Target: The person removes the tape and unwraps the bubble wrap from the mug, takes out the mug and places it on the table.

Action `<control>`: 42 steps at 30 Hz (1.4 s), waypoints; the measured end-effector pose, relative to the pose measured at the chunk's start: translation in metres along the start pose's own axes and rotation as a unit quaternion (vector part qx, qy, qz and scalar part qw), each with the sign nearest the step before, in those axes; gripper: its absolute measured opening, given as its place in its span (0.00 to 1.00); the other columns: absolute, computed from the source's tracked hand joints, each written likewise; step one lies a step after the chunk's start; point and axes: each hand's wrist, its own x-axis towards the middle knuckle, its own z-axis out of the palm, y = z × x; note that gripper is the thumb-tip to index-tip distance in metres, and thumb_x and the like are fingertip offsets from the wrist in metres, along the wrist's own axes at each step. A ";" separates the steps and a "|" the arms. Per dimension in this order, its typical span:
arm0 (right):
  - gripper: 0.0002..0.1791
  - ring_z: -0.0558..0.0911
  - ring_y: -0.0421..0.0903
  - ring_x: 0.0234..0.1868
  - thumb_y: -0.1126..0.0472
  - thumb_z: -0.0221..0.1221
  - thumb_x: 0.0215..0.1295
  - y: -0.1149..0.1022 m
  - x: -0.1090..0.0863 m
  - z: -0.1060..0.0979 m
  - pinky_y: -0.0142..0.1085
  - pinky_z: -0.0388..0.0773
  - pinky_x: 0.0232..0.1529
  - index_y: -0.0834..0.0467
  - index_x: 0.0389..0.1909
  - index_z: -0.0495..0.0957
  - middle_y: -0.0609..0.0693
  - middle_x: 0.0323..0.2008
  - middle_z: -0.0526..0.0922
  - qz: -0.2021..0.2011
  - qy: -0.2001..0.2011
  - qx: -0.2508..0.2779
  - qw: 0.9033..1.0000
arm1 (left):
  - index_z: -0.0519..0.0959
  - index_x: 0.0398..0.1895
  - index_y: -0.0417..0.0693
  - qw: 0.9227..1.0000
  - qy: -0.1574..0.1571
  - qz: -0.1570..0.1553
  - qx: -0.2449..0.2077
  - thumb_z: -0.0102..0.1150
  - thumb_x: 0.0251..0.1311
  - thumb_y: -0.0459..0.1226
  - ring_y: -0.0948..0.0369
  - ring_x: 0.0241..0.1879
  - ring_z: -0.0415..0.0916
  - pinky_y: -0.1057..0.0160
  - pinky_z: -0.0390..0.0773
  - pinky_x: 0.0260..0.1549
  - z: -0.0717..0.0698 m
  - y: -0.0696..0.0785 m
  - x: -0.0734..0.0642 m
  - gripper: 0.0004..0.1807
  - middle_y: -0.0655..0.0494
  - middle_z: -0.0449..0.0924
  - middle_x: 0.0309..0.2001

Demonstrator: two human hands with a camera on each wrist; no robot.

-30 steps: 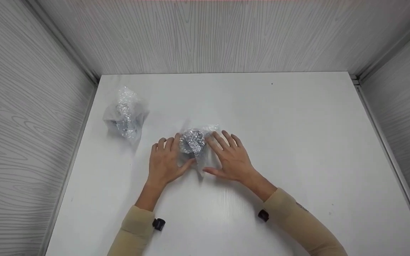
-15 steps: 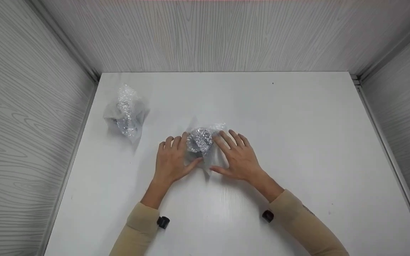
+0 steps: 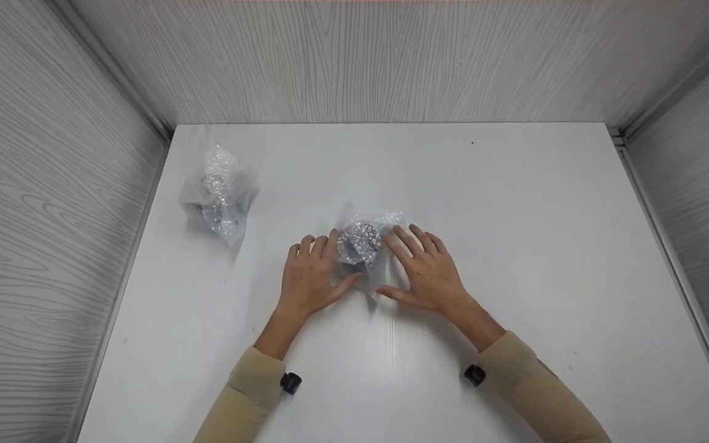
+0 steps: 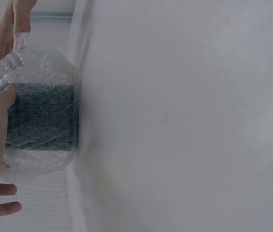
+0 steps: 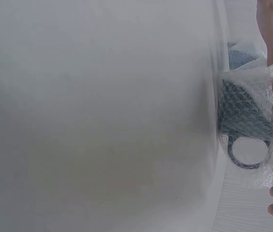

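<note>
A dark mug [image 3: 362, 242] wrapped in clear bubble wrap stands upright on the white table, between my two hands. Its handle [image 5: 231, 151] shows through the wrap in the right wrist view. My left hand [image 3: 310, 280] lies along its left side, the thumb against the wrapped wall [image 4: 42, 116] and the other fingers extended. On the other side my right hand [image 3: 431, 280] spreads its straight fingers beside the wrap, touching its loose edge. The far side of the mug is hidden by the wrap.
A second bubble-wrapped bundle [image 3: 219, 194], with something dark or bluish inside, stands at the table's back left. Grey wood-grain panels [image 3: 354, 61] border the white table [image 3: 514, 203] at the back and both sides.
Both hands and the wrapped mug have slid together to the right across the table. The second bundle has stayed in place.
</note>
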 end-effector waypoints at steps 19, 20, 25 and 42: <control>0.54 0.71 0.60 0.77 0.21 0.56 0.62 0.028 -0.007 -0.014 0.57 0.75 0.70 0.47 0.82 0.60 0.54 0.79 0.68 -0.039 -0.036 0.013 0.999 | 0.75 0.70 0.45 1.000 0.018 0.002 0.005 0.69 0.54 0.71 0.51 0.49 0.83 0.53 0.84 0.46 -0.001 0.021 0.001 0.51 0.52 0.87 0.48; 0.54 0.71 0.61 0.77 0.21 0.57 0.62 0.030 -0.008 -0.015 0.58 0.75 0.70 0.47 0.82 0.59 0.54 0.79 0.68 -0.039 -0.040 0.016 0.998 | 0.75 0.70 0.45 1.000 0.021 0.002 0.004 0.69 0.53 0.71 0.51 0.49 0.83 0.53 0.84 0.45 -0.001 0.022 0.001 0.50 0.52 0.87 0.48; 0.54 0.70 0.61 0.77 0.22 0.57 0.63 0.036 -0.011 -0.020 0.58 0.74 0.71 0.46 0.83 0.58 0.53 0.80 0.67 -0.040 -0.059 0.032 0.997 | 0.77 0.68 0.46 1.000 0.030 0.007 -0.002 0.70 0.52 0.70 0.52 0.47 0.82 0.54 0.84 0.43 -0.001 0.027 0.001 0.49 0.52 0.87 0.47; 0.48 0.72 0.62 0.76 0.41 0.66 0.64 0.039 -0.012 -0.036 0.59 0.75 0.70 0.49 0.82 0.60 0.55 0.79 0.68 -0.042 -0.085 0.059 0.994 | 0.82 0.64 0.48 0.999 0.044 0.022 -0.007 0.73 0.56 0.64 0.51 0.46 0.84 0.54 0.85 0.42 -0.012 0.024 0.005 0.40 0.52 0.87 0.46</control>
